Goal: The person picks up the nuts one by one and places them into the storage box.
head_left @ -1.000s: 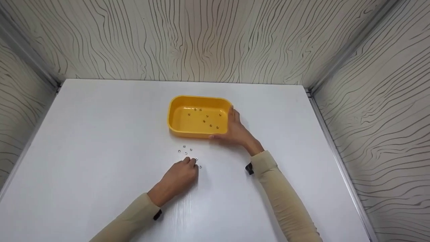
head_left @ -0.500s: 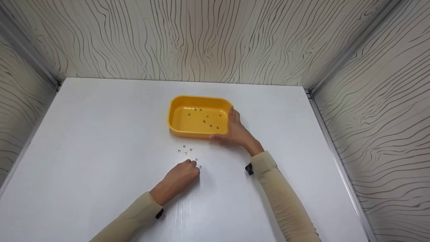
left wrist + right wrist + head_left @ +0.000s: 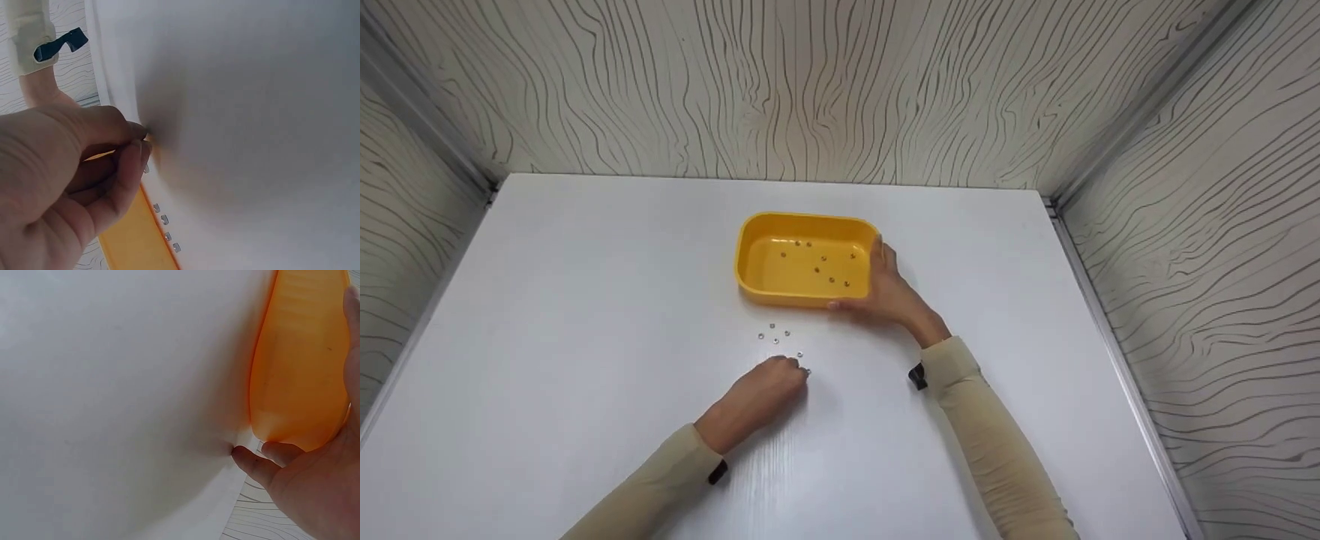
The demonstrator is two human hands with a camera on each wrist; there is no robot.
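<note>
My left hand point(image 3: 761, 394) is low over the white table, thumb and forefinger pinched together at a small metal nut point(image 3: 808, 371); the fingers mostly hide that nut in the left wrist view. Just beyond the fingertips lies another nut point(image 3: 799, 355). Several loose nuts point(image 3: 775, 341) are grouped between this hand and a yellow plastic tub point(image 3: 741, 281). Scattered on the tub's floor are several more nuts point(image 3: 823, 259). My right hand point(image 3: 889, 292) grips the tub's near right corner, its fingers along the right side and the thumb at the front wall.
The white table point(image 3: 585, 300) bears the tub near its middle. Wood-grain patterned panels point(image 3: 825, 90) rise behind it and on both sides. A metal rail point(image 3: 1125, 390) runs along the table's right edge. Each sleeve has a black strap point(image 3: 917, 376) at the wrist.
My left hand has shifted slightly toward the right and nearer the body, its fingertips coming to the nearest nut. The tub, the right hand and the other nuts stay in place.
</note>
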